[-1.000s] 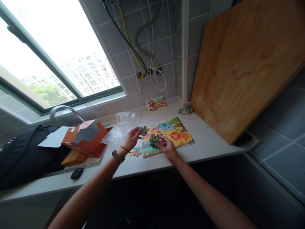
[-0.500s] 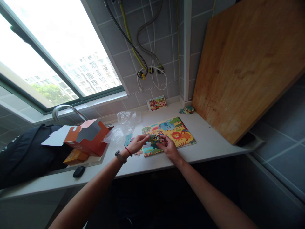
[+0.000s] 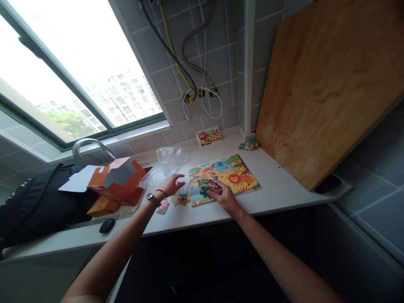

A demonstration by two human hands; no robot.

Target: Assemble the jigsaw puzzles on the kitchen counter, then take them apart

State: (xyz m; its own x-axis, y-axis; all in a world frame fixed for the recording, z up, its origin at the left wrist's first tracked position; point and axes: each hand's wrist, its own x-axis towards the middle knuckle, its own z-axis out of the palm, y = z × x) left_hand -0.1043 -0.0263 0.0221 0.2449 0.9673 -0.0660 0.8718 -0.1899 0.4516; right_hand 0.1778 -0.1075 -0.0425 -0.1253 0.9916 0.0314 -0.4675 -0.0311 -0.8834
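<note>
My right hand [image 3: 224,197] grips several puzzle pieces [image 3: 205,187], mostly green and dark, above the lower left part of a colourful animal puzzle [image 3: 241,168] with lions and an elephant. To the left of the puzzle, my left hand [image 3: 172,185] hovers over the counter with thumb and fingers apart and nothing visible between them. Below and beside it lie loose pieces: a pink puzzle piece [image 3: 163,207] near the counter's front and several multicoloured puzzle pieces [image 3: 182,199] against the puzzle's left side. Part of the loose pieces is hidden behind my left hand.
Crumpled clear plastic [image 3: 159,172] and an opened orange box [image 3: 118,185] are to the left, beside a black bag [image 3: 41,206]. A small black case [image 3: 107,225] lies near the front edge. A picture card [image 3: 208,136], stacked pieces [image 3: 249,145] and a leaning wooden board [image 3: 325,84] stand behind.
My left hand has moved left, away from the pieces in my right hand, and its fingers have spread. The pink piece now shows below it. My right hand stays nearly in place.
</note>
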